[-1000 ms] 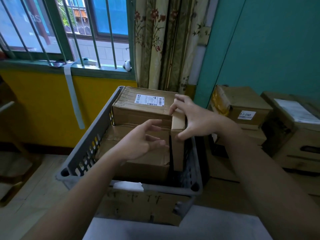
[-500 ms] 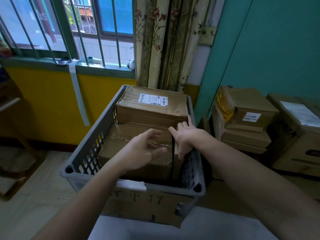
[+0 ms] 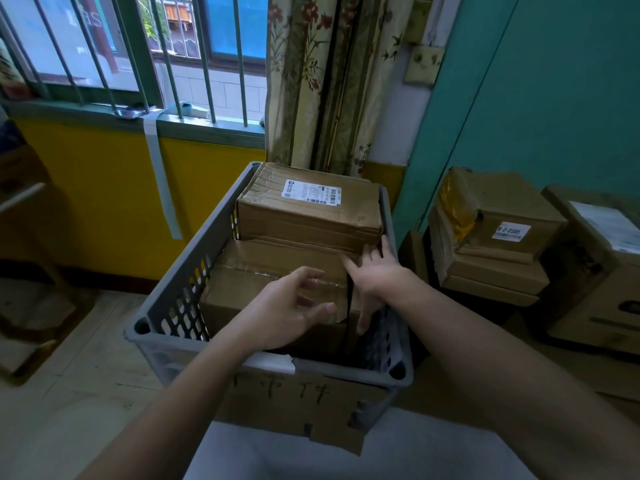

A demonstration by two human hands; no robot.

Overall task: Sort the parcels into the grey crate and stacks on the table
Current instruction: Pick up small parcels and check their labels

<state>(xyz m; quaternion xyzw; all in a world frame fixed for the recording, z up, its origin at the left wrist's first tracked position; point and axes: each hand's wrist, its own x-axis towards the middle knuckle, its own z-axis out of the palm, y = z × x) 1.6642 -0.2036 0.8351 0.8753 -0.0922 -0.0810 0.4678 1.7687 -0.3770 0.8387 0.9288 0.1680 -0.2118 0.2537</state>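
Our two hands over the parcels in the grey crate (image 3: 180, 282).

Our right hand (image 3: 375, 278) rests with its fingers straight and spread on a slim parcel (image 3: 354, 308). That parcel stands on edge against the crate's right wall, beside a taped parcel (image 3: 249, 271) in the crate's near half. Our left hand (image 3: 287, 306) hovers over the taped parcel, fingers loosely curved and apart, holding nothing. A labelled parcel (image 3: 311, 209) lies on top at the crate's far end. Right of the crate, a stack of parcels (image 3: 495, 237) sits on the counter.

My left hand (image 3: 285, 306) and right hand (image 3: 377, 277) are bare; behind both wrists, my forearms (image 3: 485, 358) are bare too.
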